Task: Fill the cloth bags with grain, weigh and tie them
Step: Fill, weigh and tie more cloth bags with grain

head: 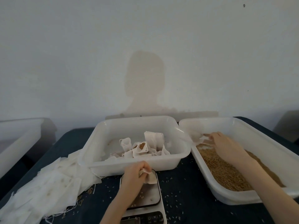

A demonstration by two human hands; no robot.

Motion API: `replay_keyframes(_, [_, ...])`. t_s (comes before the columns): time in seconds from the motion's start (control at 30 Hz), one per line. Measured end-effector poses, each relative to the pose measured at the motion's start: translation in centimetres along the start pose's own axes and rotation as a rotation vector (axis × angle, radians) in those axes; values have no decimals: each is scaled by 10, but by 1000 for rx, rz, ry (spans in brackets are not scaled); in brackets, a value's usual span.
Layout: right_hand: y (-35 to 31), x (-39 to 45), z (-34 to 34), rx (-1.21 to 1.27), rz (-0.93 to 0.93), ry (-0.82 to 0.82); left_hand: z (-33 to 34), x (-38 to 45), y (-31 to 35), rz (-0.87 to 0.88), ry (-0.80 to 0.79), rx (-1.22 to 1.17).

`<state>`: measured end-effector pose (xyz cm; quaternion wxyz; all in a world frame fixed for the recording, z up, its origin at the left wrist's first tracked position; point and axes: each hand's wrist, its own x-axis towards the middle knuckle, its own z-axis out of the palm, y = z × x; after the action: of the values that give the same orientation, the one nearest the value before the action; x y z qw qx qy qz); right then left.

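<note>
dark worktop (181,188) spread out here, speckled with stray grains, and on it to the right the big tub of grain (226,173), rim angled toward us. middle back, the second tub (129,165) holding bags (142,147) already dealt with, one gaping with grain showing. off to the left, a loose heap of empty cloth bags (48,180) spilling over the edge. front centre, the scale (144,199), its platform dusted with grain, display too dark to read. now the hands: right hand (226,146) is down in the far end of the grain tub, fingers curled onto another cloth bag (196,137), looks like filling is under way there. left hand (134,175) pinches a small bag (150,177) by its neck, resting it on the scale's back edge. so this reads as weighing one while loading the next. next move, by my reckoning: let go so the scale reads true, then draw the string tight.
</note>
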<state>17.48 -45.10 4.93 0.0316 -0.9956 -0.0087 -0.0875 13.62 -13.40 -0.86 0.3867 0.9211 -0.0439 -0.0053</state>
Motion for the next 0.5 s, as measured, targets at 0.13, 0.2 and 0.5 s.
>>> replay_keyframes(0.13, [26, 4, 14, 31, 190, -131, -12, 10, -14, -14, -135, 340])
replay_keyframes(0.2, [33, 5, 19, 20, 224, -151, -14, -5, -28, 151, 34, 321])
replay_keyframes(0.5, [26, -4, 23, -214, 201, -405, -24, -22, -52, 199, 126, -50])
